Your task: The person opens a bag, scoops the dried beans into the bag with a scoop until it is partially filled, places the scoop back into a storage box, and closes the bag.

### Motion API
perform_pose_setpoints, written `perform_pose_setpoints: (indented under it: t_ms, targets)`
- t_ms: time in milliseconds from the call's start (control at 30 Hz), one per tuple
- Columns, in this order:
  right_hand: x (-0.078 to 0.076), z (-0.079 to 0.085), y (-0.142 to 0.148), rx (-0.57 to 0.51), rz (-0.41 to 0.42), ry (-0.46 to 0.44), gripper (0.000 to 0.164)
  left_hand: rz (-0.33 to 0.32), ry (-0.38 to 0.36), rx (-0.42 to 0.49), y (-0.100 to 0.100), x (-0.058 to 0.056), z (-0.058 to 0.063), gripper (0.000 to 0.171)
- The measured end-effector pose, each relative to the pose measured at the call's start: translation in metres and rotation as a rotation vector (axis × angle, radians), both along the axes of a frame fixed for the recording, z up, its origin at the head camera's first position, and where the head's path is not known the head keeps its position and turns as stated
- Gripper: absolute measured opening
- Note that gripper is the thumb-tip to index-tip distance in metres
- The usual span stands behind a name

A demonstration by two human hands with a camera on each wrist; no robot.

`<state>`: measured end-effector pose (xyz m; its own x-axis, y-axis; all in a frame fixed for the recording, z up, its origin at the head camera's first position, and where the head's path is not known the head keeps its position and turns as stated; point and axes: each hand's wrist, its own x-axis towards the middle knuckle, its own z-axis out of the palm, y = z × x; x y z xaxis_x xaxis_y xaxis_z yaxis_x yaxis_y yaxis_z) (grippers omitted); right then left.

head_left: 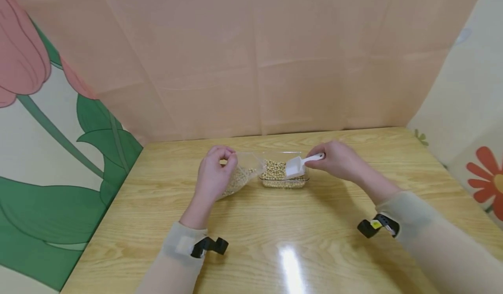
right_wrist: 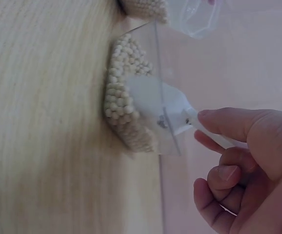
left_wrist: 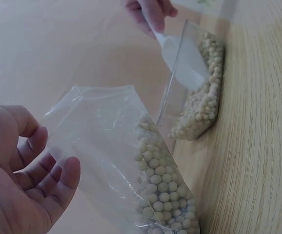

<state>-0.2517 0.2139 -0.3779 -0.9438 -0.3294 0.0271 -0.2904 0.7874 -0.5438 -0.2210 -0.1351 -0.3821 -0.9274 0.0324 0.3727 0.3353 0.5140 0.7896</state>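
Observation:
My left hand (head_left: 215,171) pinches the upper edge of a clear plastic bag (left_wrist: 102,131), which holds round pale-yellow beans (left_wrist: 163,187) that look like soybeans. The bag stands on the table, its mouth side leaning towards a clear rectangular container (head_left: 284,184). More of the same beans (right_wrist: 119,97) lie inside that container. In my right hand (head_left: 334,159) is the handle of a white scoop (head_left: 294,167), gripped between thumb and fingers. The scoop's blade reaches into the container and touches the beans, its front edge partly hidden among them.
A wood-grain table (head_left: 251,241) lies under everything. Behind it hangs a pink cloth (head_left: 251,67). Flower-patterned walls flank the table, with a green leaf (head_left: 43,211) at left and a red flower (head_left: 485,176) at right. Each wrist wears a black strapped camera (head_left: 212,246).

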Motion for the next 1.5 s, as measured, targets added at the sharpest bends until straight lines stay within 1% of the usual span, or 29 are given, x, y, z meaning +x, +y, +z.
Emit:
perform_pose_setpoints:
  t_ms: [200, 467, 700, 900, 1167, 1300, 1500]
  targets:
    - [-0.003, -0.017, 0.002, -0.101, -0.036, -0.057, 0.034, -0.002, -0.006, -0.001, 0.001, -0.002, 0.0, 0.025]
    - [-0.008, -0.045, -0.003, -0.203, -0.103, -0.076, 0.041, 0.004, -0.018, -0.004, 0.0, -0.002, -0.001, 0.026]
    - [-0.007, -0.06, -0.009, -0.323, -0.138, -0.142, 0.047, 0.013, -0.02, -0.012, 0.0, -0.002, -0.003, 0.025]
    - [-0.007, -0.068, -0.018, -0.342, -0.143, -0.131, 0.046, 0.019, -0.022, -0.014, 0.001, -0.002, -0.002, 0.024]
    - [-0.006, -0.073, -0.022, -0.435, -0.163, -0.172, 0.042, 0.02, -0.019, -0.014, 0.003, -0.002, -0.001, 0.024]
    - [-0.003, -0.075, -0.021, -0.478, -0.181, -0.19, 0.045, 0.019, -0.017, -0.015, 0.003, -0.002, 0.0, 0.024]
    - [-0.001, -0.078, -0.02, -0.579, -0.209, -0.227, 0.053, 0.012, -0.012, -0.017, 0.002, -0.002, -0.001, 0.024]
